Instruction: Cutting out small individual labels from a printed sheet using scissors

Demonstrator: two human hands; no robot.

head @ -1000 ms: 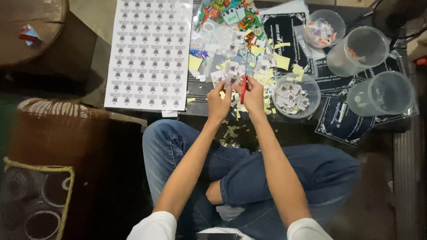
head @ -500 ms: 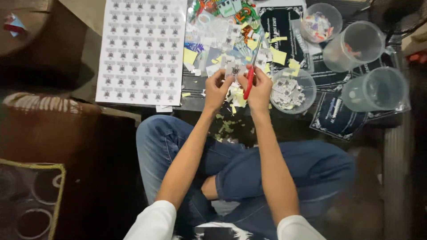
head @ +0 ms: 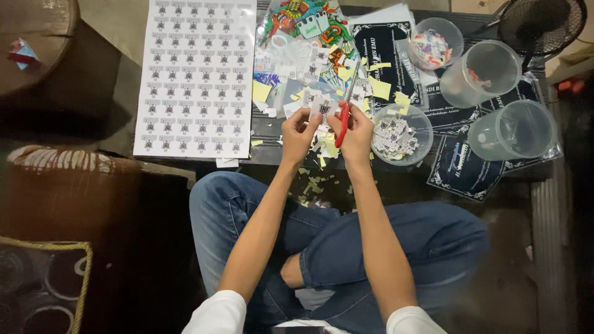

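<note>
A dim floor-level corner, seen from above, is crowding around a low dark table.

A low dark table (head: 272,151) is standing across the upper middle, with a dark ribbed mat (head: 547,216) running down the floor at its right edge. A black electric fan (head: 541,25) is sitting in the top right corner. At top left, a round brown wooden piece (head: 31,43) is casting a deep shadow over the grey floor (head: 114,15). Below it, a brown cushioned seat (head: 62,198) with pale stitching is taking up the left side, and a dark patterned cloth with a yellow cord border (head: 37,287) is lying in the bottom left corner. Light is falling brightest on the tabletop, while the edges are fading dark.
</note>
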